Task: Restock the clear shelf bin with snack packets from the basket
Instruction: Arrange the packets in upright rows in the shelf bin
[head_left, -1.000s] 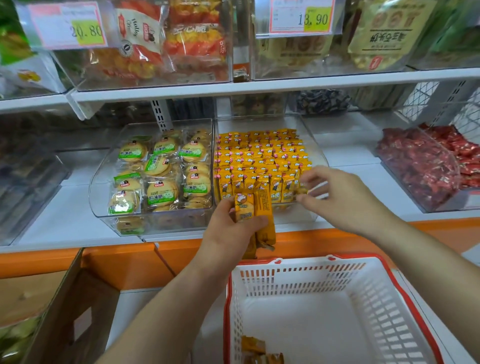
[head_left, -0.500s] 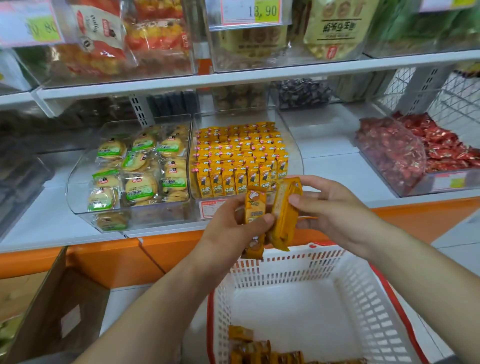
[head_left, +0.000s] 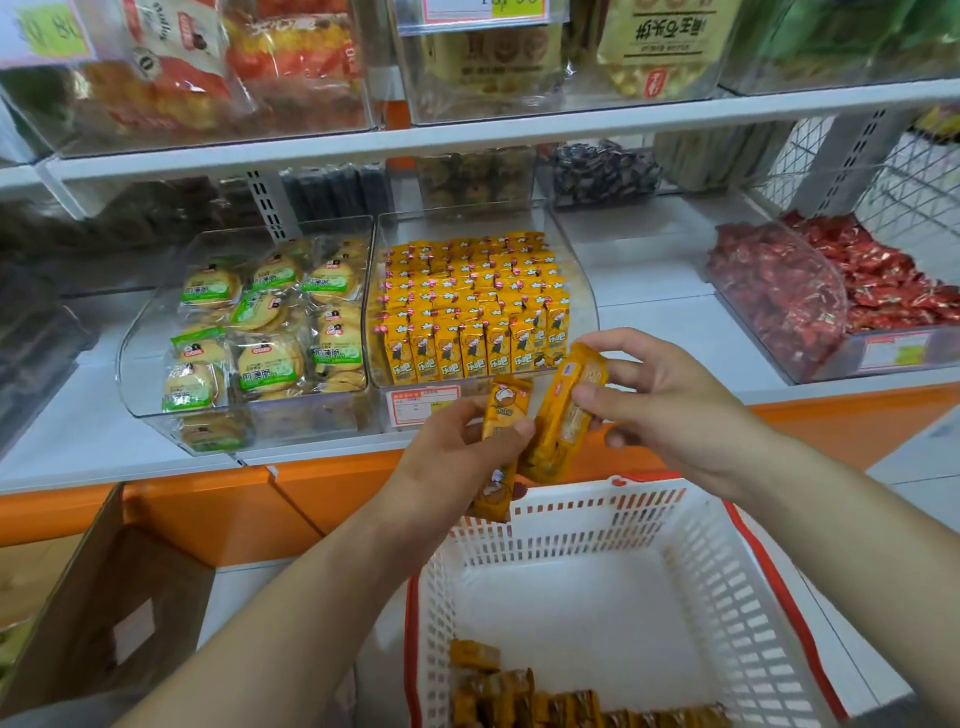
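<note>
At far left I note a brown cardboard box (head_left: 98, 597) standing below the orange shelf edge (head_left: 218, 506). On the white shelf (head_left: 78, 410) above it sits a clear bin of green-labelled round biscuits (head_left: 249, 332). Directly beside that, touching its right wall, is the clear shelf bin (head_left: 576, 291), packed with upright rows of yellow snack packets (head_left: 467, 306); a price label (head_left: 422, 405) is fixed to its front.

In front of that bin, my left hand (head_left: 452, 457) holds one yellow packet (head_left: 501, 447) upright, grip clamped on it with the thumb across its face. Just to the right, my right hand (head_left: 670, 410) has its grip closed on a second yellow packet (head_left: 563, 415), tilted, its upper end near the bin's front lip. The two packets touch at their lower parts.

Below both hands is the white basket with red trim (head_left: 727, 597), mostly bare inside, with more yellow packets (head_left: 519, 691) lying along its near edge.

At far right a clear bin of red-wrapped sweets (head_left: 789, 296) stands on the shelf, well apart from the yellow bin.
</note>
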